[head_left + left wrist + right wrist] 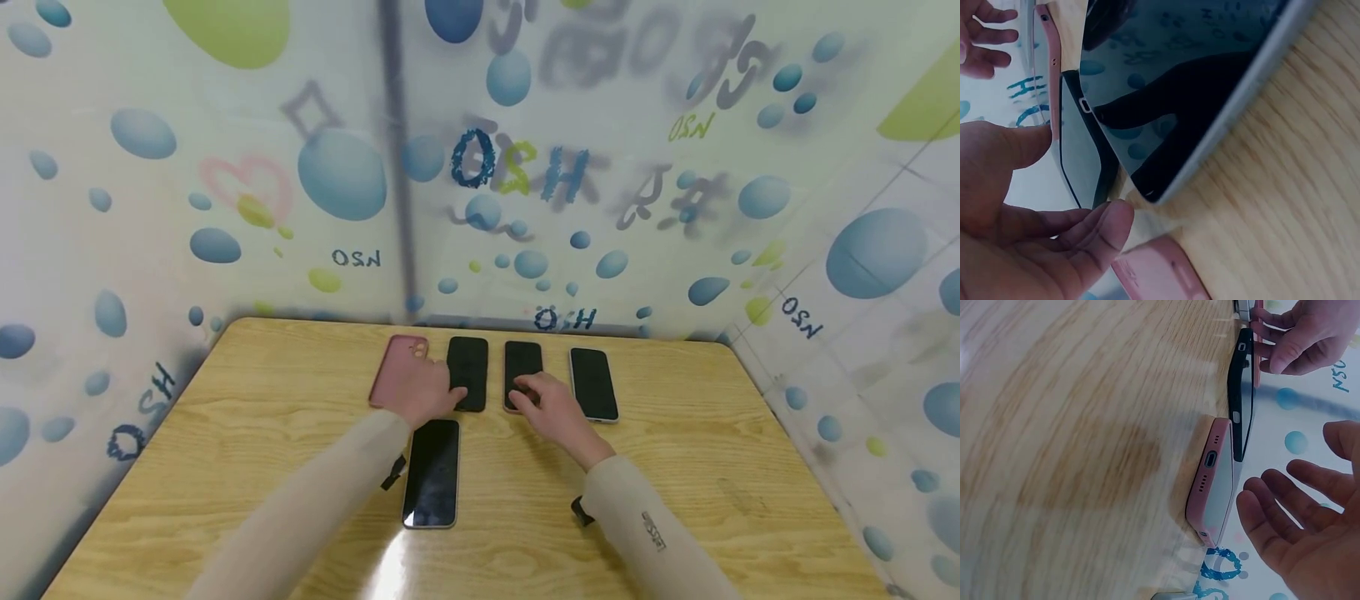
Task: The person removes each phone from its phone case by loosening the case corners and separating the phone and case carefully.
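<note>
My left hand (426, 390) lies over a pink phone case (392, 371) with round camera openings. Its thumb reaches across the lower end of a black phone (468, 358), and the fingers are loosely bent, gripping nothing. Above a phone in a pink case (522, 360) is my right hand (555, 410), its fingers spread and relaxed. In the right wrist view, that hand (1310, 531) is beside the pink-edged phone (1210, 481), holding nothing. A larger phone (432, 479) lies screen up below my left wrist, its dark glass reflecting a hand in the left wrist view.
To the right of the pink-cased phone lies a light-edged phone (594, 383), screen up. All sit on a wooden table (675, 467). Behind its far edge rises a wall covering (525, 233) printed with blue and green drops.
</note>
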